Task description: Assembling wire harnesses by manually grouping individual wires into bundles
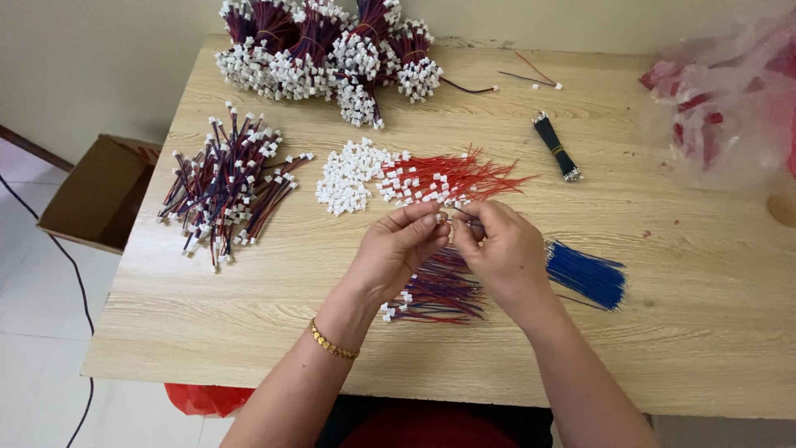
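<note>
Held piece: small white plastic connector housing (442, 221) w/ thin wire, pinched between both hands above table centre, just in front of red-wire heap.
Left hand (400, 246): thumb + fingers closed narrow on housing; gold bracelet (333, 341) at wrist.
Right hand (503, 249): fingertips pinched tight on thin wire end at housing; wire colour too small to tell.
Handling: very light, tiny, prob. slippery; housing stiff, wire soft + bendy. Best grip by housing sides w/ fingertips, wire close behind its metal tip to stop buckling.
Under hands: bundle of red-and-blue wires w/ white plugs (437, 294), flat on table.
Right of that: bunch of loose blue wires (587, 275).
Ahead: heap of red wires w/ white housings (452, 178); beside it pile of loose white housings (347, 175).
Left: spread of finished red-blue leads (225, 181).
Far edge: tied bundles of finished leads (327, 46); short black wire bundle (556, 147).
Surface: light wood-grain table (705, 332).
Off table: open brown cardboard box (99, 195) left; clear plastic bag w/ red contents (730, 91) right.
</note>
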